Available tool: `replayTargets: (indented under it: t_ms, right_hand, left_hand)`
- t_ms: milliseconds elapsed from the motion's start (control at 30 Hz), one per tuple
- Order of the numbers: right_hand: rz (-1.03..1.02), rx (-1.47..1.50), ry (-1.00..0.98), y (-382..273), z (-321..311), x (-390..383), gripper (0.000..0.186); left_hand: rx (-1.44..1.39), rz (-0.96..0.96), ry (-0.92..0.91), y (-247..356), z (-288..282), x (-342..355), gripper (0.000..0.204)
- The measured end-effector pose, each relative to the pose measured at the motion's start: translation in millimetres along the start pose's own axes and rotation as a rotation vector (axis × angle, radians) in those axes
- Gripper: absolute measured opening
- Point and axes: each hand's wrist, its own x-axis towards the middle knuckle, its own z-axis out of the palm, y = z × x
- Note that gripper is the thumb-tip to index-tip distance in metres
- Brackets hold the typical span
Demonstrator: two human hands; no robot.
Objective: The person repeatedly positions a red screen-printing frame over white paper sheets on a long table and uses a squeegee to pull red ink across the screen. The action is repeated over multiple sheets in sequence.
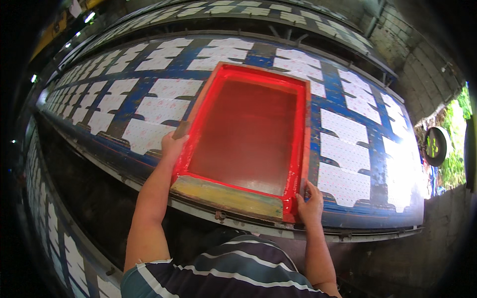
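Note:
A large rectangular screen frame with a dark mesh (241,134) and a glossy red border lies over the long blue printing table (189,62), its near end bar streaked yellow. My left hand (174,144) grips the frame's left side, beside a brownish piece on that edge. My right hand (310,203) holds the right side near the bottom corner, thumb and fingers around the edge. On either side of the frame, pale fabric pieces with small printed patterns (343,182) lie in rows, with dark curved cut-out shapes between them.
Another long table (258,15) with pale pieces runs behind, and one more (54,223) stands at the lower left. A metal rail (357,235) edges the near table. A block wall (422,74), a dark round object (436,161) and a bright opening with greenery are at the right.

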Motion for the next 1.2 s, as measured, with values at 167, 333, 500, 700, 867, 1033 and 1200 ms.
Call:
replayTargets:
  t_ms: [167, 333, 500, 700, 867, 1033, 1200]
  right_hand:
    - [0.102, 0.007, 0.011, -14.9, 11.3, 18.4, 0.079]
    - [0.058, -0.029, 0.075, -21.1, 18.3, 22.8, 0.075]
    - [0.032, 0.073, 0.112, -26.4, 18.2, 29.4, 0.062]
    - [-0.119, 0.0, 0.177, -53.5, -27.3, 29.9, 0.056]
    - [-0.102, -0.034, 0.157, -41.5, -64.6, 45.8, 0.047]
    - [-0.049, -0.044, 0.225, 16.3, -105.2, 57.8, 0.05]
    - [0.049, -0.016, 0.302, 101.9, -153.5, 64.9, 0.053]
  left_hand:
    - [-0.021, 0.051, 0.015, 9.0, 0.9, -6.1, 0.025]
    - [-0.001, -0.025, -0.001, 9.3, -2.7, -4.8, 0.034]
    - [0.057, 0.012, 0.017, 0.9, 0.2, -0.9, 0.037]
    - [-0.162, -0.145, -0.126, 7.2, -8.4, 7.3, 0.026]
    - [-0.368, -0.092, -0.151, 38.7, 8.8, -4.6, 0.023]
    - [-0.362, -0.065, -0.113, 71.0, 59.7, -35.8, 0.024]
    - [-0.404, -0.032, -0.111, 103.5, 146.9, -93.8, 0.027]
